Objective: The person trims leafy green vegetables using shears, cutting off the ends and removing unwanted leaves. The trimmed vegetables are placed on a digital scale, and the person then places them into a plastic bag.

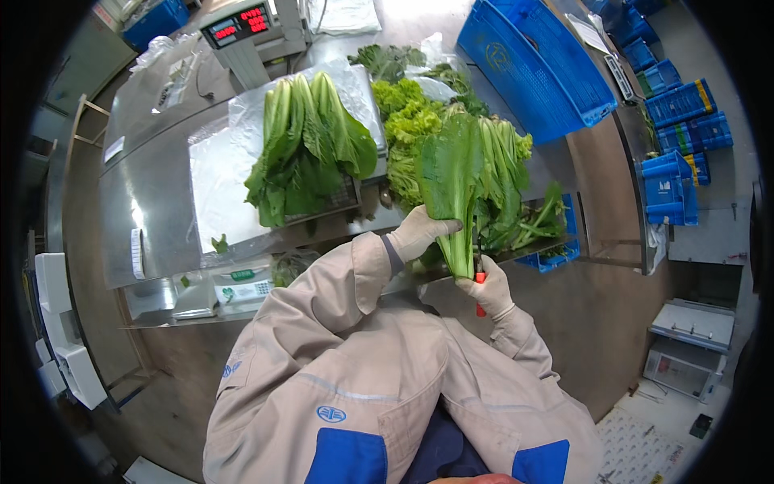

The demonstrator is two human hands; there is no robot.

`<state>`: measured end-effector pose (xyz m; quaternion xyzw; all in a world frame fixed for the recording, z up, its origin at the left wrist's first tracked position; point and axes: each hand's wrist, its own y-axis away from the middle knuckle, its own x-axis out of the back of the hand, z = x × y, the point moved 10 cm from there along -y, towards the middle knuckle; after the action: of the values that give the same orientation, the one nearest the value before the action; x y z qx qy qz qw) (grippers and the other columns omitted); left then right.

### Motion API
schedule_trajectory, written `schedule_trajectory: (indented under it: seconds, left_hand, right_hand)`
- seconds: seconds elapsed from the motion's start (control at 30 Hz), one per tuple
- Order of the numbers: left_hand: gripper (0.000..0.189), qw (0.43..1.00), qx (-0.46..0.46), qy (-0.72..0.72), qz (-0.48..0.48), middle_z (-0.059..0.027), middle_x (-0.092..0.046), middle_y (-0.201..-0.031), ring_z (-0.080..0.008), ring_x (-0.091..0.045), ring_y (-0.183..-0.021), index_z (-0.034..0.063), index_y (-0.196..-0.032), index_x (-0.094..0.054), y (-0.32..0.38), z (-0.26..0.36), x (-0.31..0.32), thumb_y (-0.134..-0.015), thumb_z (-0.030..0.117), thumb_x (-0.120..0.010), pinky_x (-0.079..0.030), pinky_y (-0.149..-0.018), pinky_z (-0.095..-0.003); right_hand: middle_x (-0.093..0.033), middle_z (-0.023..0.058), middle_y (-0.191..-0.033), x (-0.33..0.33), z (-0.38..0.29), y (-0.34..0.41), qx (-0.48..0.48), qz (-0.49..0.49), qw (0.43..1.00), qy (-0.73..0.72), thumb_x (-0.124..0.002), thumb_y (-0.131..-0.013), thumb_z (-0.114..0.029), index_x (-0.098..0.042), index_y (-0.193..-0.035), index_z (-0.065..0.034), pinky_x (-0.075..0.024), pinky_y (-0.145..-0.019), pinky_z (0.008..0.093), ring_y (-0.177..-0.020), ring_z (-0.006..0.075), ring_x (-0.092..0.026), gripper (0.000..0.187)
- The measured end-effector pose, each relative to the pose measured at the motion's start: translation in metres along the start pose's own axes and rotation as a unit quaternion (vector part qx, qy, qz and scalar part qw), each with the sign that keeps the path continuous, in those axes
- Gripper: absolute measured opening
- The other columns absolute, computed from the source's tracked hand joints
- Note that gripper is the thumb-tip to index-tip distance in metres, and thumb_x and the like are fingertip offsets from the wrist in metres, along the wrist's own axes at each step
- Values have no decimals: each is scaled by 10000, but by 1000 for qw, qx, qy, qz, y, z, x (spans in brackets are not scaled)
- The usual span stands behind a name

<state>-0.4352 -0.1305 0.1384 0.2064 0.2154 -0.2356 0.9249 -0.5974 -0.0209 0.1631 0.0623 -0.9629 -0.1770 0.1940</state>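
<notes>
My left hand (417,235), in a pale glove, grips a leafy green vegetable (450,163) by its stalks, leaves pointing away from me. In my gloved right hand (493,291) is a red-handled knife (481,308), its dark blade upright beside the stalks. The right fingers also touch the stalk base. Just beyond lie more long-leaved greens (507,160) and frilly light-green lettuce (408,118). To the left, a bunch of the long-leaved greens (311,145) rests on plastic film over the weighing scale (375,115), leaves hanging over the front edge.
A lit red scale display (239,27) stands at the back left of the metal table (157,206). One large blue crate (535,72) leans at the back right. Loose greens (547,218) lie near a small blue crate (571,245). Packaging bags (242,290) occupy a lower shelf.
</notes>
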Motion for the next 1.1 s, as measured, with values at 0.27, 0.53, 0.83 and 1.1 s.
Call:
schedule_trajectory:
  seconds: [0.27, 0.53, 0.83, 1.1]
  left_hand:
    - [474, 995, 14, 95, 36, -52, -705, -1239, -130, -652, -1046, 3, -1423, -584, -21, 9, 30, -995, 140, -734, -534, -897, -276]
    - [469, 992, 54, 111, 10, -48, -689, -1172, -161, -696, -1044, 45, -1493, -546, -31, 3, 53, -1028, 23, -603, -593, -941, -351]
    - [403, 994, 73, -81, 24, 13, -709, -1113, -70, -641, -925, 47, -1429, -628, -20, 23, 63, -1033, 112, -665, -563, -816, -268]
    - [180, 953, -103, -265, 106, -17, -755, -953, -92, -679, -874, 16, -1143, -777, -26, 41, 84, -1009, 128, -734, -573, -798, -252]
  right_hand:
    - [-724, 39, -982, 46, 62, 49, -66, 87, 994, 12, -945, -780, -344, -669, -1210, -13, -560, -809, 302, -862, 122, -660, 609]
    - [-722, 50, -1039, 55, 77, 65, -131, 24, 990, -53, -922, -820, -265, -620, -1272, 7, -576, -795, 281, -883, 125, -699, 608]
    - [-726, 85, -1028, 54, 78, 62, -132, 22, 983, -124, -935, -790, -335, -560, -1277, 24, -572, -684, 276, -885, 175, -747, 712]
    - [-728, 82, -1063, 45, 76, 67, -170, -30, 972, -162, -947, -787, -277, -570, -1256, 11, -580, -752, 279, -885, 170, -741, 666]
